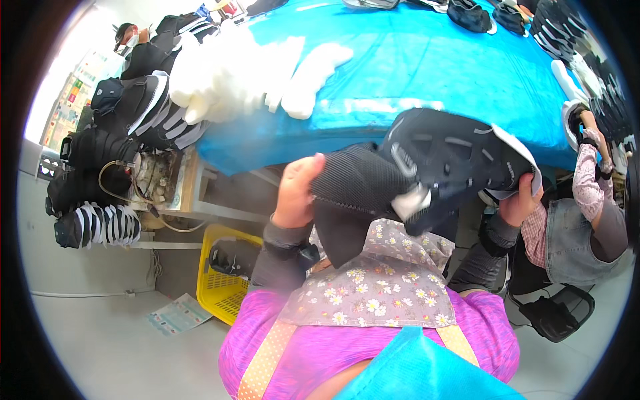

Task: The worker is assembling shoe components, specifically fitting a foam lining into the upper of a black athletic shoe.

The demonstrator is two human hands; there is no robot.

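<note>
Stretched between my hands is a black fabric piece (460, 153), part ribbed mesh and part smooth panel with short grey strips, its far right edge backed in white. My left hand (298, 192) grips the ribbed mesh edge, thumb on top. At the other end, my right hand (521, 202) pinches the white-backed edge. A small white tab (411, 202) shows near the middle, where a darker part folds down. The fingers beneath the fabric are partly hidden. The piece hangs in front of my flowered apron (373, 297), just off the table.
White soft shapes (313, 77) are heaped on the blue-covered table (427, 53). Stacks of black and white pieces (127, 110) stand at left, above a yellow basket (217, 293). At right, another person (590, 213) handles similar pieces near a black chair (559, 313).
</note>
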